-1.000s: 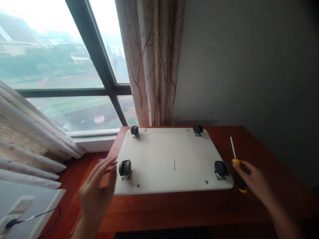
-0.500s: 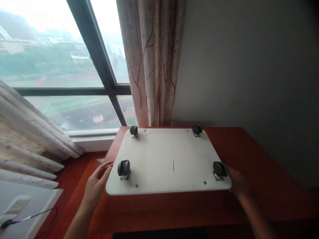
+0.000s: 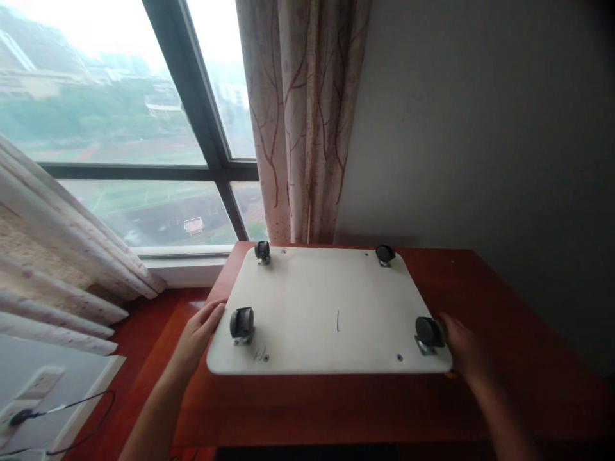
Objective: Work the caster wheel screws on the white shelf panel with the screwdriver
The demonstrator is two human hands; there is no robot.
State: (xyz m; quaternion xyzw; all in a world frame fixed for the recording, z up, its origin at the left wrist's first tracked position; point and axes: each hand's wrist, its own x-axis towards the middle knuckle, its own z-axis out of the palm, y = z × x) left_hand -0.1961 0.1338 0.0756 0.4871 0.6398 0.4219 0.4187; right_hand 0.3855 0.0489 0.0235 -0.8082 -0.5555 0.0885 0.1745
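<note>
A white board (image 3: 327, 301) with rounded corners lies above the reddish-brown table, its black caster wheels pointing up, one near each corner. The near left caster (image 3: 241, 324) and near right caster (image 3: 429, 333) are the largest in view. My left hand (image 3: 199, 330) is at the board's left edge, fingers against it, fingertips partly hidden. At the right edge, beside the near right caster, my right hand (image 3: 464, 346) touches the board; it is blurred and its fingers are mostly hidden. Pen marks and screws show on the board.
The table (image 3: 307, 410) extends right along a grey wall (image 3: 456, 128). Behind it hang patterned curtains (image 3: 307, 128) beside a window. At the lower left are a second curtain (image 3: 62, 269) and a wall socket (image 3: 41, 384) with a black plug and cable.
The view has shifted slightly, so the scene sits a little further right. My left hand is slightly higher along the board's left edge. My right hand remains at the right edge.
</note>
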